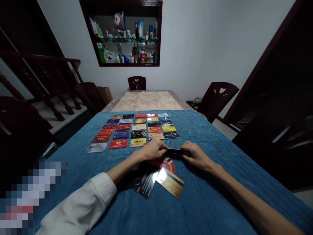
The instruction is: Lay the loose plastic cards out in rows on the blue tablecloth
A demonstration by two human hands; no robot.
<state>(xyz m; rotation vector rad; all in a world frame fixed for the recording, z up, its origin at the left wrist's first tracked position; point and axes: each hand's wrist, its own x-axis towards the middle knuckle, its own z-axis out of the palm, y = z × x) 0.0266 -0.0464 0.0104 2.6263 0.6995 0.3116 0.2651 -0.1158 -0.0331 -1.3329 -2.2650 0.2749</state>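
Note:
A dark card (175, 150), seen nearly edge-on, is held between my two hands above the blue cloth. My left hand (154, 150) pinches its left end, and my right hand (194, 155) grips the right end. Below them lies a loose, overlapping pile: a gold card (170, 183), a black card (146, 184) and a red card (170, 164), with others partly hidden under my left forearm. Beyond my hands, several cards lie face up in columns, among them a yellow card (138, 142), a red card (117, 144) and a dark card (172, 134) nearest my right hand.
The blue cloth (210, 199) covers the near part of the table; a patterned tabletop (149, 100) shows at the far end. Dark wooden chairs stand at the right (218, 98), the left (89, 96) and the far end (137, 83). A wall cabinet (129, 64) holds bottles and a plush toy.

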